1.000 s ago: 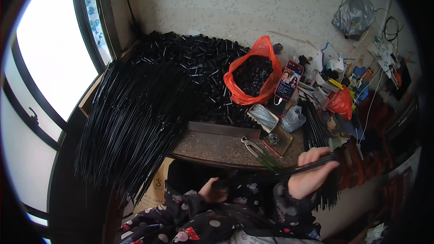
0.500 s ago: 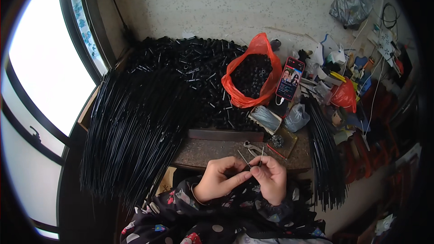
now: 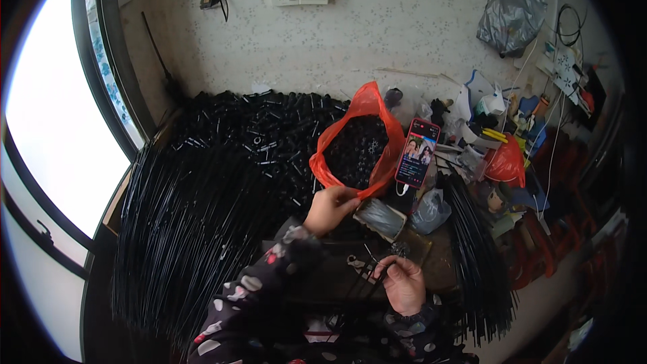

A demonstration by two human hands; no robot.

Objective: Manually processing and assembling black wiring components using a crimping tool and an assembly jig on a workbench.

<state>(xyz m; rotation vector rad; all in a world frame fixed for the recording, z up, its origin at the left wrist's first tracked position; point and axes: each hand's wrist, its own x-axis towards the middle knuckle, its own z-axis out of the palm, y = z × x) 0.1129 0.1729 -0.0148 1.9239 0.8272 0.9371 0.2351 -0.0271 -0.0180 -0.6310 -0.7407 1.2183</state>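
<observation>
At the front rim of an orange-red plastic bag (image 3: 322, 155), my left hand (image 3: 327, 210) has its fingers closed on the bag's edge. Inside the bag lie many small dark parts (image 3: 360, 152). My right hand (image 3: 404, 286) is lower and to the right, over the table's front edge. Its thumb and forefinger pinch a thin metal pin (image 3: 368, 251) that points up and left; the pin's lower end is hidden by the fingers. A pair of pliers (image 3: 357, 264) lies just left of this hand. Between the hands and the phone sits a small box of pale thin pins (image 3: 381, 218).
Black tubular parts (image 3: 263, 121) pile up behind a large bundle of long black rods (image 3: 189, 243) on the left. Another rod bundle (image 3: 475, 263) stands right. A lit phone (image 3: 418, 154) leans beside the bag, near a grey plastic bag (image 3: 431, 210) and clutter.
My left hand has left my right hand and reached forward to the bag's rim. The right hand stays low, still pinching a pin. The whole view has shifted, showing more wall.
</observation>
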